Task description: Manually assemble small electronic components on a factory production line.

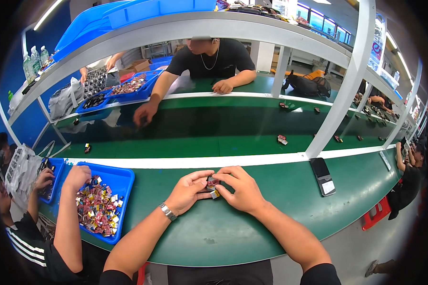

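Note:
My left hand [189, 194], with a metal watch on its wrist, is closed around one side of a small electronic assembly [213, 182]. It has a dark red part and a silver-and-yellow piece. From the other side, the fingers of my right hand [242, 191] pinch the same assembly. Both hands are over the green worktop [176, 242], near its middle. My fingers cover much of the assembly, so its full shape is hidden.
At left, a co-worker's hand reaches over a blue tray [128, 190] heaped with small red, silver and yellow parts. A dark phone-like device [323, 176] lies at right. Beyond the white rail [190, 162], a green conveyor [214, 146] carries scattered assemblies; another person sits across it.

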The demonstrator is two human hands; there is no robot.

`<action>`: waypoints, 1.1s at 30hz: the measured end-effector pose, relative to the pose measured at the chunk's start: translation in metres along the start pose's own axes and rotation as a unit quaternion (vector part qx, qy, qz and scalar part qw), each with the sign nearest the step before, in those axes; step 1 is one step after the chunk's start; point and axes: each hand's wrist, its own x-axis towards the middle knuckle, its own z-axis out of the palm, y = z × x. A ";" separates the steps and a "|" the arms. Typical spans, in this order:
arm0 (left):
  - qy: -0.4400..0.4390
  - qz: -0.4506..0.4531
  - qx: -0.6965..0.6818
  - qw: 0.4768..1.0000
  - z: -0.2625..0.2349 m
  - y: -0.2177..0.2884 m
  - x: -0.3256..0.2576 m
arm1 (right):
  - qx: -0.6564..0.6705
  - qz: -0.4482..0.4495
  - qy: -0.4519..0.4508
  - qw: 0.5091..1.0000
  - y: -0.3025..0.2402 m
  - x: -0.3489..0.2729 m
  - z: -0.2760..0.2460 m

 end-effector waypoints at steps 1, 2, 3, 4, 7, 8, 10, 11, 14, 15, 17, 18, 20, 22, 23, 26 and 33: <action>0.012 0.005 0.011 1.000 0.000 0.000 -0.001 | -0.030 0.009 0.003 1.000 -0.005 0.000 0.002; 0.019 0.009 0.020 1.000 0.002 -0.002 0.000 | -0.065 0.020 0.007 0.998 -0.007 -0.001 0.003; 0.014 0.014 0.016 1.000 0.005 -0.002 0.002 | -0.068 0.023 0.008 0.997 -0.006 -0.002 0.003; 0.008 0.012 0.015 1.000 0.008 -0.004 0.002 | -0.092 -0.012 0.025 0.995 -0.002 -0.004 0.003; 0.008 0.040 0.035 0.999 0.021 -0.013 0.015 | -0.130 -0.056 0.057 0.988 0.005 -0.009 -0.003; 0.008 0.037 0.066 0.997 0.019 -0.010 0.015 | -0.097 -0.045 0.042 0.993 0.010 -0.009 0.005; 0.051 0.060 0.089 0.993 0.016 -0.006 0.006 | -0.026 -0.061 0.036 0.997 0.017 -0.004 0.026; 0.060 0.076 0.105 0.990 0.005 -0.006 0.000 | -0.021 -0.045 -0.003 0.999 0.015 0.001 0.032; 0.078 0.093 0.110 0.986 -0.018 -0.018 -0.001 | 0.029 -0.081 0.045 0.995 0.021 -0.001 0.043; 0.056 0.087 0.106 0.989 -0.011 -0.020 0.003 | 0.006 -0.064 0.053 0.997 0.023 -0.003 0.040; 0.090 0.064 0.092 0.990 0.001 -0.022 0.008 | 0.001 -0.044 0.045 0.998 0.029 -0.011 0.031; 0.082 0.062 0.092 0.990 0.003 -0.022 0.010 | 0.014 -0.036 0.032 0.999 0.032 -0.013 0.030; 0.058 0.065 0.112 0.990 0.004 -0.020 0.011 | 0.015 -0.027 0.035 0.999 0.034 -0.015 0.030; 0.053 0.056 0.112 0.991 0.005 -0.018 0.008 | 0.025 -0.011 0.035 0.999 0.034 -0.015 0.032; 0.051 0.058 0.126 0.989 0.009 -0.016 0.006 | 0.026 -0.011 0.035 0.999 0.033 -0.015 0.033; 0.032 0.064 0.145 0.987 0.007 -0.014 0.003 | 0.025 -0.015 0.042 0.999 0.032 -0.013 0.036; 0.020 0.065 0.157 0.985 -0.007 -0.020 0.013 | 0.060 0.011 0.027 0.998 0.033 -0.012 0.033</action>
